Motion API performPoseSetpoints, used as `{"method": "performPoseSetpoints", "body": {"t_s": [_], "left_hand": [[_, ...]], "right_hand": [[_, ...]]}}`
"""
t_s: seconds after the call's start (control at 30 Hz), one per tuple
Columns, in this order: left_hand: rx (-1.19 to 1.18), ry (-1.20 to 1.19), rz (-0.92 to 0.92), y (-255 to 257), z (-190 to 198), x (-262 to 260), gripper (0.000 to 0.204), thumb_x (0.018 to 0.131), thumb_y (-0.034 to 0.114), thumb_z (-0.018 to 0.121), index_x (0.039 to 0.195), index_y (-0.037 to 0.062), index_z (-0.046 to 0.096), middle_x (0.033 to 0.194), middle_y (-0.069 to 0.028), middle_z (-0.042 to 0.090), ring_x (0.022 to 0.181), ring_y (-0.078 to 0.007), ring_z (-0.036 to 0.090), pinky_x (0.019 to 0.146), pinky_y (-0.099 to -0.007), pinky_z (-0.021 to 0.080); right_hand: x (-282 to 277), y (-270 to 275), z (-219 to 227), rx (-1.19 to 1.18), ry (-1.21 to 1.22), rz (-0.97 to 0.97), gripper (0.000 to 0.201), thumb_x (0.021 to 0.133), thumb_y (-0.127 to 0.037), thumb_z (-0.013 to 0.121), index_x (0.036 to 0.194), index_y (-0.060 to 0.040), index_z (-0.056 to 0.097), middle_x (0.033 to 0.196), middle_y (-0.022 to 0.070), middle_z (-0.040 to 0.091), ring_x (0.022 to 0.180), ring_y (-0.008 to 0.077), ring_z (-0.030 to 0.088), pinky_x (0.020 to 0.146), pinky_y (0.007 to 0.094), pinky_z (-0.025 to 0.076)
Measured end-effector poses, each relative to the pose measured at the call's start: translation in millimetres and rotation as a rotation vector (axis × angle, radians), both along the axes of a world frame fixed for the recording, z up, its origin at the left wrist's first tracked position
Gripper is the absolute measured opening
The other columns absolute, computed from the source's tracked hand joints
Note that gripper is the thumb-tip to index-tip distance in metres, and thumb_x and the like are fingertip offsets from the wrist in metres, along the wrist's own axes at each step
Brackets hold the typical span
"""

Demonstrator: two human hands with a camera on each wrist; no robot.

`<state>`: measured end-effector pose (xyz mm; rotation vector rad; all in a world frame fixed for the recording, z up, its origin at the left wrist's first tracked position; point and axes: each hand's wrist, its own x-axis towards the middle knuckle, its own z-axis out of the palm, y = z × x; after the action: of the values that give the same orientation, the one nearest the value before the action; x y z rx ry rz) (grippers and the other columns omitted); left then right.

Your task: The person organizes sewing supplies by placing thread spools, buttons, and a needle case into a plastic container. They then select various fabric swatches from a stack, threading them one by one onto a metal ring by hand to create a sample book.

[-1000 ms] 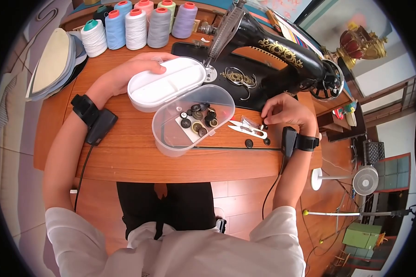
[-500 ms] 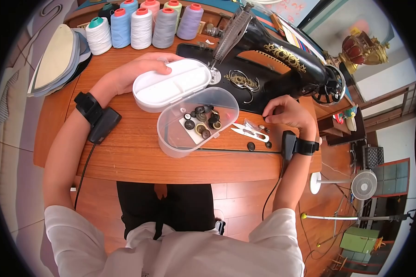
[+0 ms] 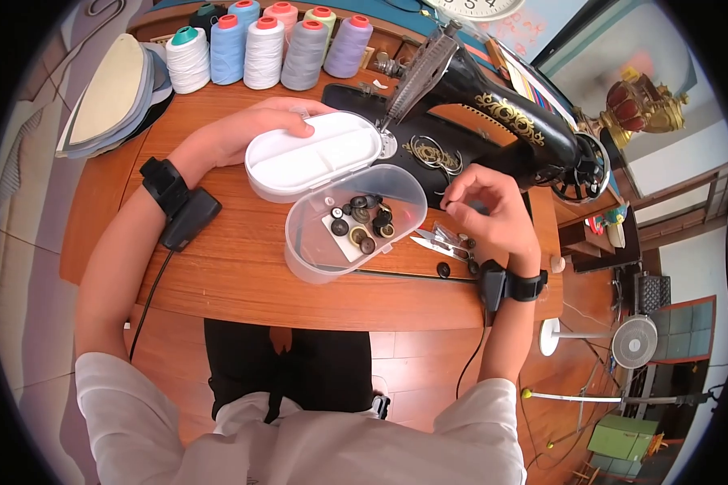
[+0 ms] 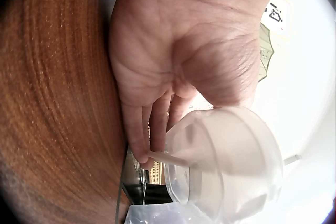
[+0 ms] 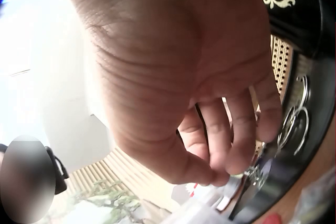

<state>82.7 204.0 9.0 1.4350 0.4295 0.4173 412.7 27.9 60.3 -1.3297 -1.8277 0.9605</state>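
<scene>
Upright thread spools (image 3: 304, 61) in white, blue, grey, purple and other colours stand together at the back of the desk (image 3: 210, 283). Left of them lies a stack of flat, rounded pieces (image 3: 109, 101). To their right stands a black sewing machine (image 3: 514, 121) with gold decoration. Beyond are part of a clock (image 3: 481, 6), a red and gold ornament (image 3: 641, 107), a white fan (image 3: 634, 342) and a green box (image 3: 623, 438).

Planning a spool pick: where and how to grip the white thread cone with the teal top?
I'd grip the white thread cone with the teal top around its middle, coming from the person's side: it stands upright and round, its near face fully exposed, while the nearer blue thread cone crowds its right.
</scene>
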Motion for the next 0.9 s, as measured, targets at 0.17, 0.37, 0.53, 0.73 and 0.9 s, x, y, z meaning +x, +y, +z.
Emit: {"method": "performPoseSetpoints", "body": {"t_s": [0.17, 0.37, 0.53, 0.73, 0.9], "left_hand": [[0.008, 0.006, -0.004, 0, -1, 1, 0.063, 0.09, 0.025, 0.063, 0.146, 0.0, 0.049, 0.134, -0.0157, 0.06, 0.114, -0.0176, 0.064, 0.094, -0.0252, 0.053], [-0.034, 0.01, 0.008, 0, 1, 1, 0.064, 0.086, 0.024, 0.068, 0.142, -0.0014, 0.052, 0.134, -0.0134, 0.061, 0.115, -0.0176, 0.064, 0.097, -0.0268, 0.052], [-0.016, 0.005, 0.004, 2, -1, 2, 0.063, 0.087, 0.024, 0.066, 0.143, -0.0007, 0.051, 0.132, -0.0139, 0.061, 0.112, -0.0164, 0.065, 0.093, -0.0254, 0.053], [-0.001, -0.007, 0.011, 1, -2, 2, 0.061, 0.089, 0.024, 0.063, 0.143, -0.0003, 0.051, 0.13, -0.0145, 0.062, 0.108, -0.0153, 0.066, 0.09, -0.0241, 0.055], [-0.001, -0.016, -0.004, 0, -1, 2, 0.06, 0.089, 0.023, 0.063, 0.143, -0.0005, 0.051, 0.131, -0.0146, 0.062, 0.11, -0.0158, 0.065, 0.093, -0.0243, 0.054]], "right_hand": [[-24, -5, -7, 0.085, 0.134, 0.072, 0.011, 0.085, 0.005, 0.072, 0.091, -0.0019, 0.067, 0.084, -0.0005, 0.067, 0.073, 0.005, 0.062, 0.069, 0.0229, 0.048], [-24, -3, -13, 0.1, 0.145, 0.069, 0.011, 0.087, 0.003, 0.072, 0.097, -0.0007, 0.072, 0.087, 0.0014, 0.071, 0.073, 0.0045, 0.061, 0.067, 0.0218, 0.047], [-23, -2, -13, 0.116, 0.1, 0.07, 0.013, 0.088, 0.0, 0.072, 0.101, 0.0, 0.074, 0.086, 0.0014, 0.071, 0.072, 0.0038, 0.06, 0.065, 0.0208, 0.046], [-29, -4, -6, 0.132, 0.086, 0.012, 0.012, 0.089, -0.001, 0.073, 0.101, -0.0004, 0.075, 0.082, -0.0012, 0.069, 0.067, 0.0016, 0.053, 0.062, 0.02, 0.043], [-17, 0, -9, 0.154, 0.057, -0.136, 0.002, 0.09, -0.003, 0.072, 0.091, -0.0011, 0.072, 0.073, -0.0055, 0.061, 0.064, -0.0008, 0.047, 0.057, 0.0183, 0.037]]}}
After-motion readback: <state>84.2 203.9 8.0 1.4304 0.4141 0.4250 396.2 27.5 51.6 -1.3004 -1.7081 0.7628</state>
